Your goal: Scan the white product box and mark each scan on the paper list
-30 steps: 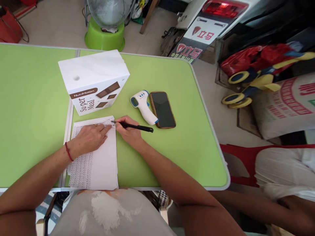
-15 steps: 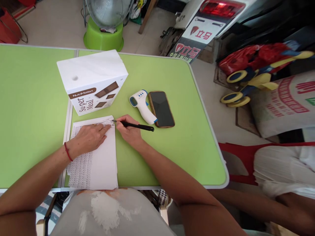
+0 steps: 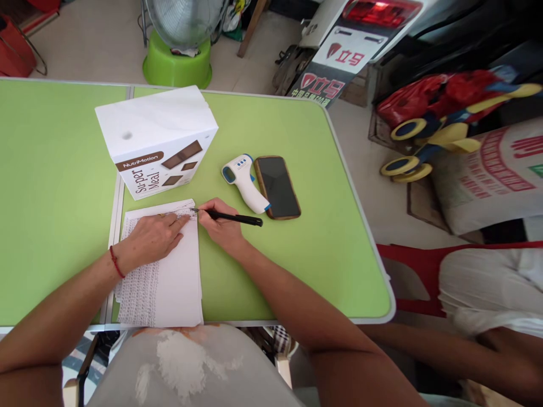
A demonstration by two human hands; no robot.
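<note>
My right hand [image 3: 221, 226] is closed round a black pen [image 3: 237, 218], its tip meeting the paper near the upper right corner of the page. Under my left hand [image 3: 155, 240], which lies flat with fingers stretched toward the pen tip, is a stack of white paper sheets [image 3: 180, 288]. Rows of small handwriting cover the sheet's left part; the lower right part is blank. Just beyond the paper stands a white box [image 3: 159, 121] printed "NutriMotion Super Meal". A white and blue infrared thermometer [image 3: 247, 183] lies beyond my right hand, against a dark phone [image 3: 279, 187] in a brown case.
The green folding table [image 3: 314, 271] has a metal rim and a seam left of the paper. Past its far edge, a fan [image 3: 184, 20] stands on a green stool [image 3: 178, 65]. A person in white clothing [image 3: 487, 288] sits at the right beside a printed sack [image 3: 504, 175].
Very little differs. The pen and my right hand have shifted slightly left, the pen tip staying at the paper's upper right. My left hand rests in the same place.
</note>
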